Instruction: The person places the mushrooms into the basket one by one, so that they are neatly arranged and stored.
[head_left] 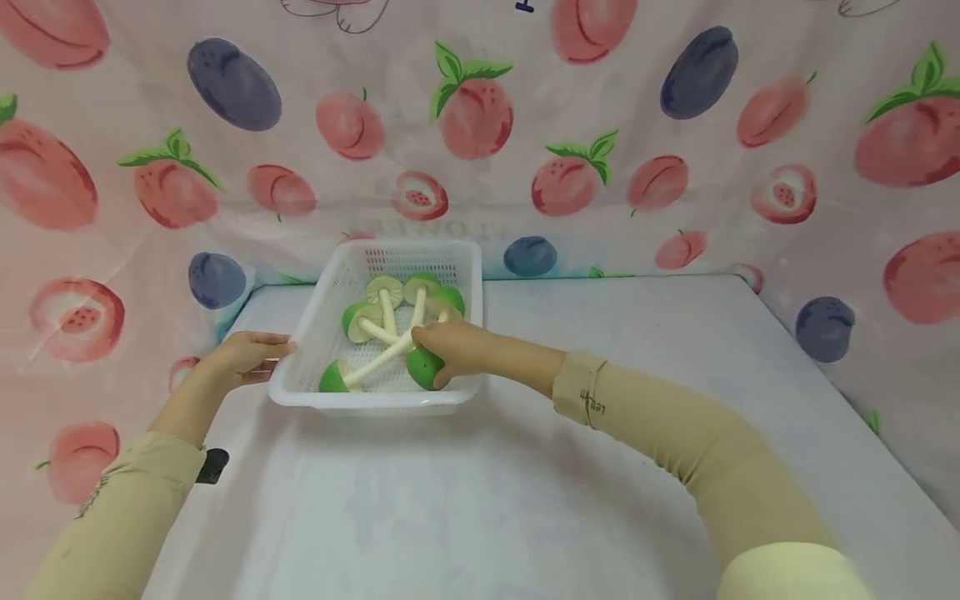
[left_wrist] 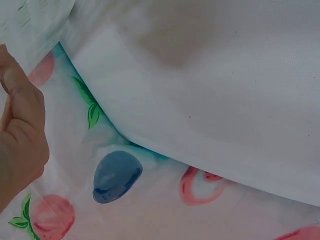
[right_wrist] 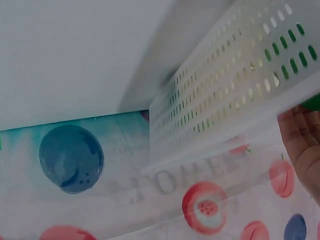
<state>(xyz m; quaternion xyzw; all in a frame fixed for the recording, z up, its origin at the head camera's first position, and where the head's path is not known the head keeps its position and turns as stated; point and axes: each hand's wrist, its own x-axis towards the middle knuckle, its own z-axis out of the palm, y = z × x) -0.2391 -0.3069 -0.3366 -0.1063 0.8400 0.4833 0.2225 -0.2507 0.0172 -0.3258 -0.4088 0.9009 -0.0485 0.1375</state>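
Observation:
A white plastic basket with slotted walls holds several mushrooms with green caps and pale stems, such as the mushroom on its left side. My right hand reaches over the basket's right rim and grips a green-capped mushroom near the front right corner. In the right wrist view, that hand shows at the right edge, beside a bit of green cap. My left hand is at the basket's left side, its extended fingertips touching the rim. Only part of the left hand appears in the left wrist view.
The basket stands toward the back left of a white table. Behind it hangs a pink cloth printed with peaches and blue fruit, which also runs along the table's sides. A small black object shows beside the left cuff.

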